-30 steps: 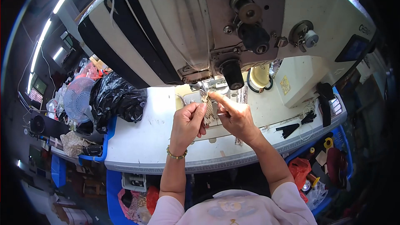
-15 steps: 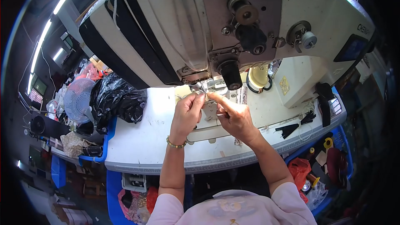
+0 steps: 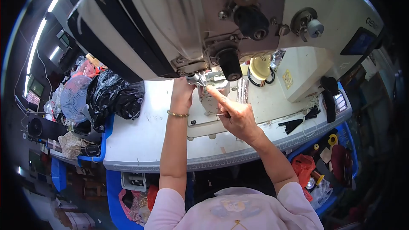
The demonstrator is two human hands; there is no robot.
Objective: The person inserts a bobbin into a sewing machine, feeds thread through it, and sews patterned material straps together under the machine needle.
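A sewing machine [image 3: 272,0] fills the top of the view, its head above both hands. My left hand [image 3: 182,96] is beside the metal presser foot area [image 3: 198,79]; its fingertips are hidden there. My right hand [image 3: 237,117] stretches its index finger toward the same metal parts, its tip at or near them. The other fingers of that hand are curled, and a small dark thin object [image 3: 220,114] shows at them, too small to name. Below the needle area stands the metal machine bed arm [image 3: 208,102].
A black plastic bag [image 3: 115,96] and a pale blue perforated basket [image 3: 76,98] are at the left. Black strips [image 3: 292,125] and white cord [image 3: 313,102] lie on the white table [image 3: 145,145] at right. A blue bin [image 3: 351,140] holds spools and bags.
My left hand has moved up and forward to the presser foot, parting from the right. My right index finger is now more extended. The view has shifted slightly.
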